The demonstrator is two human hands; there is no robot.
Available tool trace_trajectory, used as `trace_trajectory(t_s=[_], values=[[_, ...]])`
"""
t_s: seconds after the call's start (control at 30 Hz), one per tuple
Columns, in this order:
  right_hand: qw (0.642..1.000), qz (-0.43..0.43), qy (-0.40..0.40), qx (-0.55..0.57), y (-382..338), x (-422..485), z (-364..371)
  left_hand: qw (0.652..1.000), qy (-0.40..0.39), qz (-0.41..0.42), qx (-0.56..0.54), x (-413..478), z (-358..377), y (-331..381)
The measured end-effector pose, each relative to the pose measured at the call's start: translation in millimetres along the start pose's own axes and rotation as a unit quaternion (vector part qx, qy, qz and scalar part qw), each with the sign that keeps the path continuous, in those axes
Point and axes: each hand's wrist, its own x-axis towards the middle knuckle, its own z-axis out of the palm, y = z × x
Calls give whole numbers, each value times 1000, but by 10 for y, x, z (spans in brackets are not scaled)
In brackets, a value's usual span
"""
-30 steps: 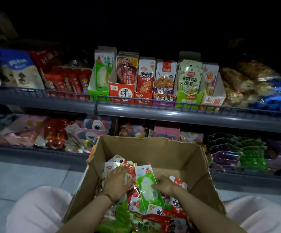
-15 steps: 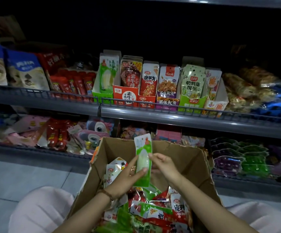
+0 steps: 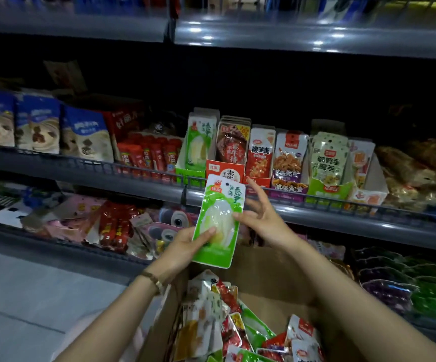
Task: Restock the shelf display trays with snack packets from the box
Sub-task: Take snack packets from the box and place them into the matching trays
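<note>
So, your left hand grips the green-and-white plastic snack packet upright above the brown cardboard box. Your right hand, fingers spread, steadies its edge, probably squaring it for the matching green shelf tray.

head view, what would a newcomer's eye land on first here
The green packet stands upright in mid-view, with the left hand holding its lower edge and the right hand touching its right side. Right behind it, the middle shelf carries a row of display trays of bright packets, and the leftmost tray holds matching green ones. At the bottom, the cardboard box is heaped with mixed packets.
</note>
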Motion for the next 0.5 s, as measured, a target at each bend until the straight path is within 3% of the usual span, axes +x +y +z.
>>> trace_trajectory(t_s=[0.37,0.5], values=[[993,-19,-85,-78,-613,790,176,997,15,65,46,462,-567,397],[989,-35,-78,-118,-756,1073,175,994,25,84,67,728,-717,525]])
